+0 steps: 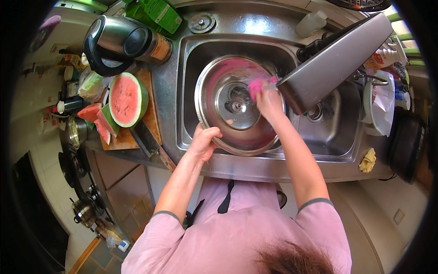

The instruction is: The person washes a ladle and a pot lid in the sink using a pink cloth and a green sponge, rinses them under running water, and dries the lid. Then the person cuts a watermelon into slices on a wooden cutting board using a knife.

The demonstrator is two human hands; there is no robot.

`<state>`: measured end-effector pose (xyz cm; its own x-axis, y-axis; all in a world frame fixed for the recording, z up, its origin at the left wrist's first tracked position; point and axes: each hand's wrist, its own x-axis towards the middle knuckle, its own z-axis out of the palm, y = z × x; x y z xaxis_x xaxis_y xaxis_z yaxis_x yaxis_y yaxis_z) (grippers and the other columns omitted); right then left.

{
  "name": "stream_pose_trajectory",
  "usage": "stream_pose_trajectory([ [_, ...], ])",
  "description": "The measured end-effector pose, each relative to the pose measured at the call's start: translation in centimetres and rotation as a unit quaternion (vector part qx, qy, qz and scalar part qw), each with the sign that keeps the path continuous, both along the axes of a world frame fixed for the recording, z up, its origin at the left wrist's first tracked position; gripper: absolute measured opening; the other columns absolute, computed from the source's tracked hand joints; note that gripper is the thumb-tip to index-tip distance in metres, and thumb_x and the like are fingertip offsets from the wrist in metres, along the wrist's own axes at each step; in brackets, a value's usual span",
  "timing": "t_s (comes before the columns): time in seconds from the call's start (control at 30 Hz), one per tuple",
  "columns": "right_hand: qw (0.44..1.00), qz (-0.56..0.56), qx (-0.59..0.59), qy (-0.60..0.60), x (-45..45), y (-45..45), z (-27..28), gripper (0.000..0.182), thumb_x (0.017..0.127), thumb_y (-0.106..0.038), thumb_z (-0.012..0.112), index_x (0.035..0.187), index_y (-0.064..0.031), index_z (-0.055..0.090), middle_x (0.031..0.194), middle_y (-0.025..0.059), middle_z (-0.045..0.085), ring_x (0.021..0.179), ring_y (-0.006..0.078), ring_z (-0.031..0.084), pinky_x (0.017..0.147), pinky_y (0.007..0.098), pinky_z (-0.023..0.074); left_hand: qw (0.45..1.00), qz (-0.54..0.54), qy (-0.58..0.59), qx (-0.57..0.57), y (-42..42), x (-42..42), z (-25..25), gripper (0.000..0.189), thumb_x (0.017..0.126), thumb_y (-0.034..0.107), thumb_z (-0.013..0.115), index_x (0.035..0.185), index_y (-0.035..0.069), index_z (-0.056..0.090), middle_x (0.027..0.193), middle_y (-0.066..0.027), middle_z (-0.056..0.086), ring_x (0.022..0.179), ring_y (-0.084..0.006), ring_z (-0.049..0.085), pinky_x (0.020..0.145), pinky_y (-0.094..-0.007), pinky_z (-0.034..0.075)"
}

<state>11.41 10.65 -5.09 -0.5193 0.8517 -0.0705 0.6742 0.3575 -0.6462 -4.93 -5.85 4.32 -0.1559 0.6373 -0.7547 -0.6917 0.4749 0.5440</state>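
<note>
A large stainless steel bowl (232,138) sits tilted in the left basin of a steel sink (186,85), with some water in its bottom. My left hand (204,142) grips the bowl's near left rim, thumb over the edge. My right hand (268,101) is inside the bowl at its right wall, closed on a bright pink cloth or scrubber (256,89), slightly blurred. The part of the pink thing under my fingers is hidden. Just right of my right hand hangs the end of a long grey metal box-shaped object (337,63), slanting over the sink.
Left of the sink, a cut watermelon (128,99) and wedges lie on a wooden board (150,120), beside a cleaver (145,138) whose handle points towards me. An electric kettle (113,34) and green bottle (154,17) stand behind. A yellow cloth (368,161) lies at the right counter edge.
</note>
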Motion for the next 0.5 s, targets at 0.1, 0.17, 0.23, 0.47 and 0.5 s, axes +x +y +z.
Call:
stream_pose_trajectory([
  [0.1,0.988,-0.073,0.049,0.126,-2.8,0.7,-1.2,0.032,0.084,-0.014,0.063,0.113,-0.0043,0.056,0.105,0.0207,0.062,0.098,0.039,0.06,0.081,0.0457,0.0499,0.999,-0.005,0.034,-0.01,0.6,1.2,0.3,0.048,0.069,-0.003,0.052,0.118,-0.001,0.053,0.102,-0.0104,0.065,0.079,-0.02,0.064,0.063,-0.0358,0.059],
  [0.17,0.981,-0.034,0.076,0.176,-5.1,-0.1,-0.8,0.031,0.083,-0.011,0.063,0.113,-0.0065,0.058,0.107,0.0194,0.061,0.099,0.0384,0.059,0.083,0.0447,0.0492,0.999,-0.027,0.042,-0.017,1.5,0.7,-0.2,0.042,0.069,-0.002,0.054,0.11,0.001,0.055,0.09,-0.0061,0.061,0.072,-0.0171,0.06,0.062,-0.0344,0.056],
  [0.23,0.975,0.031,0.06,0.212,-6.9,-1.5,0.4,0.031,0.081,-0.014,0.065,0.112,-0.0087,0.061,0.111,0.0171,0.059,0.102,0.0375,0.058,0.086,0.0433,0.0479,0.998,-0.024,0.06,-0.019,1.9,0.0,-0.7,0.037,0.068,-0.001,0.056,0.105,0.003,0.056,0.082,-0.0035,0.059,0.066,-0.0152,0.058,0.059,-0.0325,0.053],
  [0.47,0.985,0.124,-0.095,0.071,-0.3,-6.0,1.7,0.033,0.079,-0.018,0.061,0.109,-0.0067,0.063,0.109,0.0146,0.06,0.101,0.0358,0.059,0.087,0.0412,0.0492,0.994,0.005,0.101,0.039,1.7,-2.1,-1.2,0.037,0.068,0.0,0.057,0.104,0.003,0.059,0.083,-0.0035,0.062,0.066,-0.0132,0.058,0.052,-0.0261,0.048],
  [0.5,0.991,0.092,-0.096,0.014,0.2,-5.0,2.0,0.032,0.08,-0.018,0.059,0.11,-0.0065,0.063,0.109,0.0157,0.059,0.101,0.0368,0.059,0.086,0.0417,0.0494,0.994,0.009,0.101,0.043,1.6,-1.8,-1.2,0.039,0.067,-0.001,0.057,0.106,0.003,0.058,0.085,-0.0036,0.061,0.068,-0.0137,0.06,0.053,-0.0262,0.049],
])
